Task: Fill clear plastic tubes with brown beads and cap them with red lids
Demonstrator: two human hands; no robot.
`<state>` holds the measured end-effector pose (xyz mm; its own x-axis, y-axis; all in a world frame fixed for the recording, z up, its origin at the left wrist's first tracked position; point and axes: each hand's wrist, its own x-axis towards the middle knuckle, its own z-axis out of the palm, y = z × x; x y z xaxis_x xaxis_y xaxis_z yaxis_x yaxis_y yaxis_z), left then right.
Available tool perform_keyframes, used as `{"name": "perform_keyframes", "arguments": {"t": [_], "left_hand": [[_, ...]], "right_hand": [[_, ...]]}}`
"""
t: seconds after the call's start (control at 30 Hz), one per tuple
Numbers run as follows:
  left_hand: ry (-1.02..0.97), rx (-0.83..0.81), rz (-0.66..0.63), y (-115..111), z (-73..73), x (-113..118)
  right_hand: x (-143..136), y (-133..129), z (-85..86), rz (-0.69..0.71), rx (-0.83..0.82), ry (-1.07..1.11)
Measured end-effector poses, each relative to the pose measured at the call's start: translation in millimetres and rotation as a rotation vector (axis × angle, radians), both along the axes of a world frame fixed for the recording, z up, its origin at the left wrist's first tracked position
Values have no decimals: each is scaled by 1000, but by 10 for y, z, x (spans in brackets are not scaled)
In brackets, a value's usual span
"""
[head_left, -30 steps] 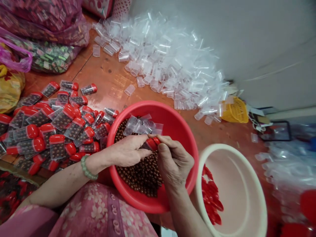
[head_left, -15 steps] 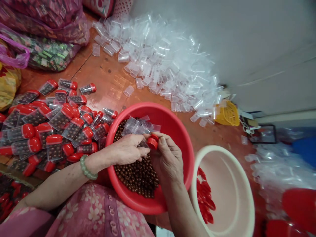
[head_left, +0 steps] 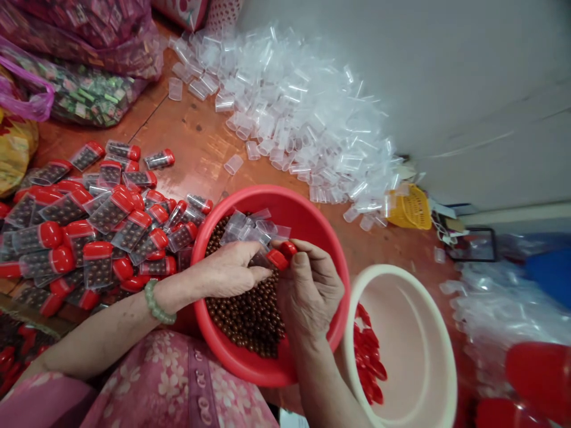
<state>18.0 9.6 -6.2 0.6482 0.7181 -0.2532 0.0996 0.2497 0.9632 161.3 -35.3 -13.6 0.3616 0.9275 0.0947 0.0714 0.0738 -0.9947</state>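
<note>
step in hand: judged from the grip, a red plastic cap (head_left: 282, 255) is being pressed onto a small clear plastic tube (head_left: 260, 259) filled with brown beads.
doing it well: keep the tube steady and nearly level so no beads spill, seat the cap square on the mouth, then push with the thumb until it sits flush; work over the basin so strays fall back in.
left hand (head_left: 227, 270): fingers curled close together, pinched on the clear tube, which is mostly hidden under the fingertips; a pale green bead bracelet (head_left: 156, 302) sits on the wrist.
right hand (head_left: 310, 285): fingers bent and nearly closed, thumb and forefinger clamped on the red cap at the tube's end.
where the tube is: between the two hands, held just above the round red plastic basin (head_left: 321, 229), near its centre.
basin contents: loose brown beads (head_left: 250, 315) at 6 o'clock, a few empty clear tubes (head_left: 252, 227) at 12 o'clock.
at 9 o'clock of the basin: a heap of filled, red-capped tubes (head_left: 89, 232) on the orange-brown table (head_left: 196, 137).
at 12 to 1 o'clock: a large pile of empty clear tubes (head_left: 294, 107).
at 3 to 4 o'clock: a cream round plastic tub (head_left: 428, 333) with loose red caps (head_left: 368, 356) inside.
</note>
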Motion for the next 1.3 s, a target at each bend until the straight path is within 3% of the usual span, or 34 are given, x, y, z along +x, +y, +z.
{"name": "perform_keyframes", "arguments": {"t": [0.27,0.63,1.1,1.3], "left_hand": [[-26,56,20,-18,-26,-8],[-57,108,41,-24,-30,-15],[161,180,11,-37,-15,-22],[291,298,-29,-78,-10,-32]], "right_hand": [[-26,-3,-16,-14,81,-321],[-18,17,-2,72,116,-299],[77,22,70,236,67,-321],[95,2,57,320,202,-435]]}}
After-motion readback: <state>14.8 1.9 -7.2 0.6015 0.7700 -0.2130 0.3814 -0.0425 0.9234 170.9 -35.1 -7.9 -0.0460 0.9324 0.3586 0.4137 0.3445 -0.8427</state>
